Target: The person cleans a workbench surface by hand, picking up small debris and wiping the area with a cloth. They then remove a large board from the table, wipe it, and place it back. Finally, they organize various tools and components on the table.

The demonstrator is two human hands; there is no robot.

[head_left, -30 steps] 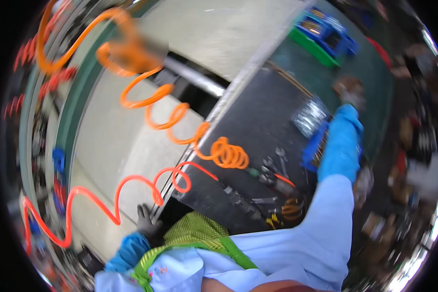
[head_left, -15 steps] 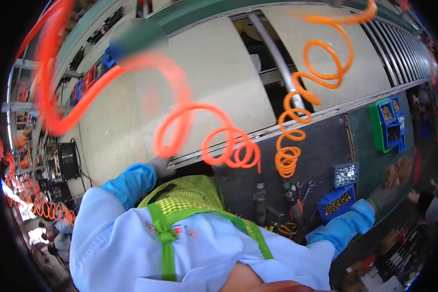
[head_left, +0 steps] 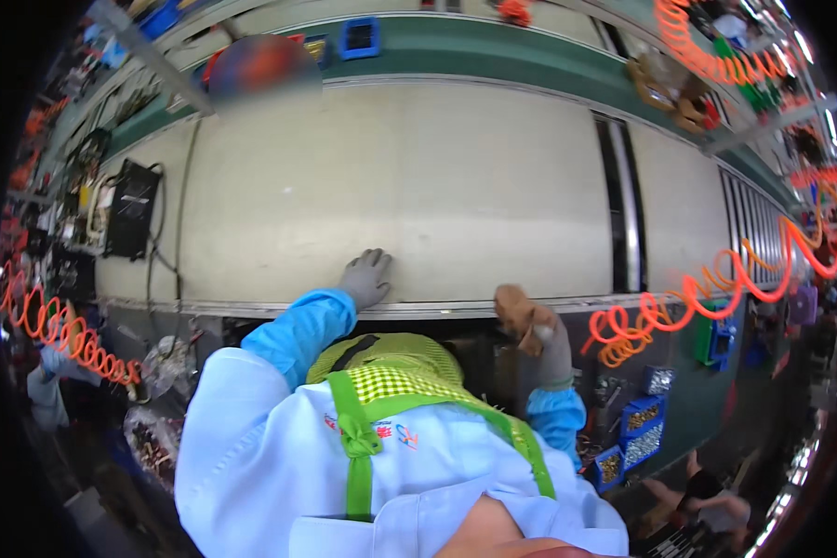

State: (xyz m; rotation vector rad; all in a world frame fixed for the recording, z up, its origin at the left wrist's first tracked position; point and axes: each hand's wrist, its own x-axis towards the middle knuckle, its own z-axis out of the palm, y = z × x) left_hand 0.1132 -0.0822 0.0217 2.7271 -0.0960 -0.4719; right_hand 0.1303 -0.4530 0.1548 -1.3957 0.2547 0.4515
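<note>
My left hand (head_left: 366, 278), in a grey glove, lies on the pale flat panel (head_left: 288, 205) close to its near edge, fingers stretched out and holding nothing. My right hand (head_left: 555, 352), gloved the same way, is closed around a crumpled brown rag (head_left: 523, 316); its exact material is hard to make out. The rag hangs over the metal rail (head_left: 418, 311) at the panel's near side. Part of the right hand's fingers is hidden behind the rag. Blue sleeves cover both forearms.
Orange coiled hoses (head_left: 707, 302) hang at the right. Blue bins of small metal parts (head_left: 642, 418) stand on the dark bench. A slot with a metal bar (head_left: 631, 205) divides the panels. At the left sits a black box with cables (head_left: 132, 209). Other people are at both lower sides.
My view has swung rightward-to-left. My right hand has come from the bench's right side to the rail with the brown rag in it. My left hand now lies farther onto the panel.
</note>
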